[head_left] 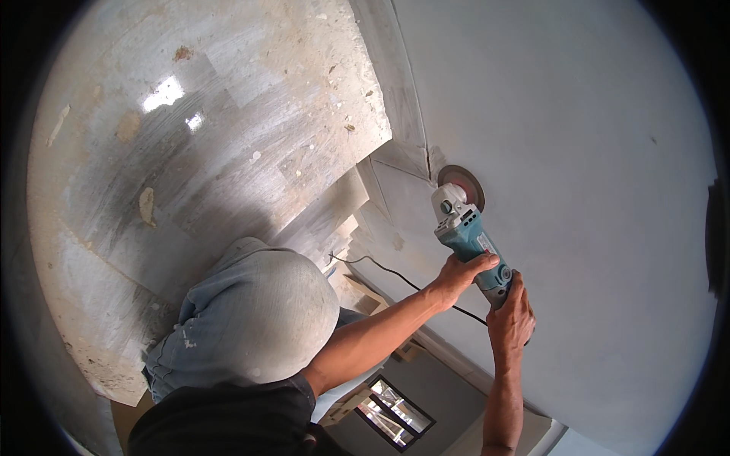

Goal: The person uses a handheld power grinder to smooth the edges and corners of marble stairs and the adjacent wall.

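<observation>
An angle grinder (480, 245) with a teal body and a silver head is held up against the grey wall (578, 152). Its round reddish-brown disc (473, 182) sits at the wall, close beside the end of the tile skirting (407, 144); whether it touches cannot be made out. My left hand (462, 275) is closed around the middle of the body, thumb along the near side. Behind it, my right hand (511, 315) grips the rear end. A dark cord (403, 280) trails down and left from the grinder.
Dusty wood-look floor tiles (220, 137) with chips and debris lie at left, ending at a rough edge above steps (342, 201). My bent knee in dusty jeans (281, 319) rests near that edge. Below are a dark-framed window (394, 414) and more steps along the wall.
</observation>
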The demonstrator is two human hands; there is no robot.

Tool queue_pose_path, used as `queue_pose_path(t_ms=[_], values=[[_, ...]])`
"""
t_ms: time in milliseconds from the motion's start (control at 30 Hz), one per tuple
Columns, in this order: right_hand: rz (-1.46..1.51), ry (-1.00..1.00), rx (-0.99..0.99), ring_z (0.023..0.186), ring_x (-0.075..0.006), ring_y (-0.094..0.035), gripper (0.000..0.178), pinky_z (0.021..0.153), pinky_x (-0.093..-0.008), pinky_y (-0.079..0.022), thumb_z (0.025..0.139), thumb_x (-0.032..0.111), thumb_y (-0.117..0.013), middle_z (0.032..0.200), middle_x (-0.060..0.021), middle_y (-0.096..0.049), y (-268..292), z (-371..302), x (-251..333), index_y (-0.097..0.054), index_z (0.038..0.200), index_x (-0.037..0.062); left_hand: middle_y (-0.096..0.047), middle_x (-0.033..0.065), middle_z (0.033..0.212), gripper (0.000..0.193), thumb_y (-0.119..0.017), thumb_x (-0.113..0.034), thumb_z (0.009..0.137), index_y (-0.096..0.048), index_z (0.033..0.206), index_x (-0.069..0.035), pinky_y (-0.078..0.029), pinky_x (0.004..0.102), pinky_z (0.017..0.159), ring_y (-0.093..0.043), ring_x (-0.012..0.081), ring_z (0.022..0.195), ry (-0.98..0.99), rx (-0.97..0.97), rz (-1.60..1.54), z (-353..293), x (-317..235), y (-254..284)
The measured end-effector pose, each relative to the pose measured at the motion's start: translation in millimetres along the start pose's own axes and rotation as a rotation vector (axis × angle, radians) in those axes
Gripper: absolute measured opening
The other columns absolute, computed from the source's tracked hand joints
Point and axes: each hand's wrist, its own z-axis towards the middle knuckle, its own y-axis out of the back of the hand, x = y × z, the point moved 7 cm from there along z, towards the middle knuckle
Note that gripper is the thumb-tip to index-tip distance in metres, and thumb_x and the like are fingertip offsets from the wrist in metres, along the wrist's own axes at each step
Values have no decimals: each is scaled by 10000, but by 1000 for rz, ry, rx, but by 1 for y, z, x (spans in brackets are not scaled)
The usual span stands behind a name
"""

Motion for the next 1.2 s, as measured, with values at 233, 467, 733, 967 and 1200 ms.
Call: queue_pose_path(t_ms=[233,467,733,967,1200], values=[[-78,60,-16,829,-344,-674,769,706,-454,-565,650,-54,-732,964,-130,-619,20,2,12,-430,1343,85,-538,13,1080,489,-776,-367,810,-515,1133,-108,-397,372,963,-503,133,1064,-11,-2,-68,-6,-5,-5],[-161,106,12,762,-326,-678,742,664,-434,-571,673,-61,-710,908,-131,-614,41,5,23,-424,1341,88,-540,7,1081,490,-759,-398,829,-514,1147,-118,-404,384,950,-509,137,1069,12,8,-154,-8,-4,-11],[-249,130,61,767,-320,-694,696,654,-437,-581,721,-88,-669,942,-137,-641,63,10,35,-425,1347,94,-536,-6,1107,495,-749,-446,831,-513,1152,-152,-410,390,949,-519,122,1082,0,61,-255,-20,-18,-26],[-332,168,78,748,-291,-693,672,628,-418,-581,740,-71,-671,893,-122,-619,81,13,45,-428,1346,90,-530,-24,1103,561,-758,-540,782,-538,1145,-173,-383,383,908,-482,105,1066,-5,67,-285,-25,-23,-37],[-377,209,76,712,-277,-674,634,616,-415,-559,738,-38,-696,825,-103,-592,94,20,52,-437,1306,71,-506,-35,1129,556,-747,-562,784,-524,1141,-199,-369,379,977,-470,98,1090,6,106,-329,-29,-32,-47]])
